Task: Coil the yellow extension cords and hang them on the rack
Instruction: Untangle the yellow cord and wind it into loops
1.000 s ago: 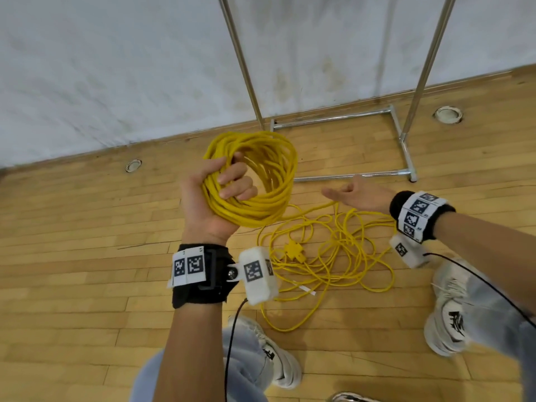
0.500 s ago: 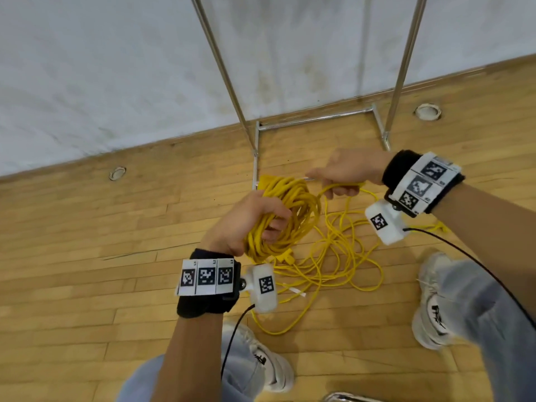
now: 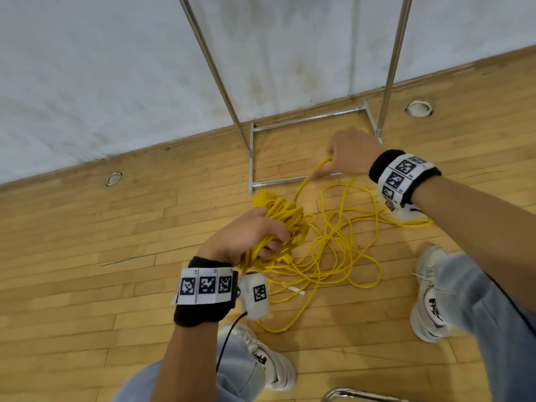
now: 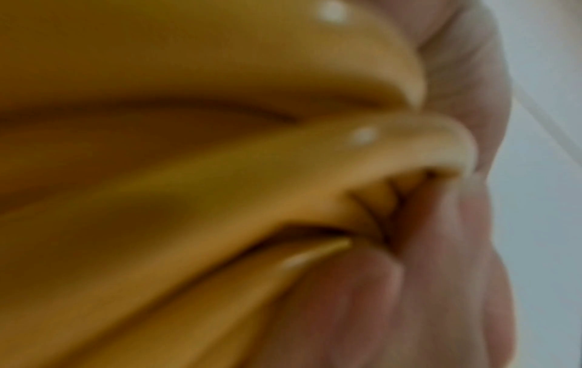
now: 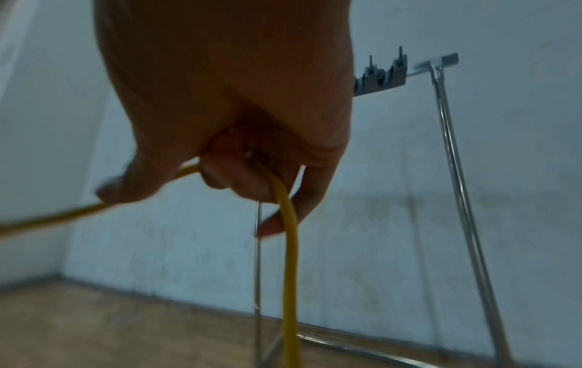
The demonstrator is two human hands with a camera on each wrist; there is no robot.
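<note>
Wood floor (image 3: 87, 256) fills the lower frame, metal rack (image 3: 388, 68) stands at upper center against the wall. Loose yellow cord (image 3: 342, 248) sprawls on the floor at center-right. Left hand (image 3: 249, 236), center, fingers clenched around the coiled bundle (image 3: 287, 216). Right hand (image 3: 353, 153), upper right, fingers grasping 1 strand (image 5: 291, 249) leading to the bundle.
</note>
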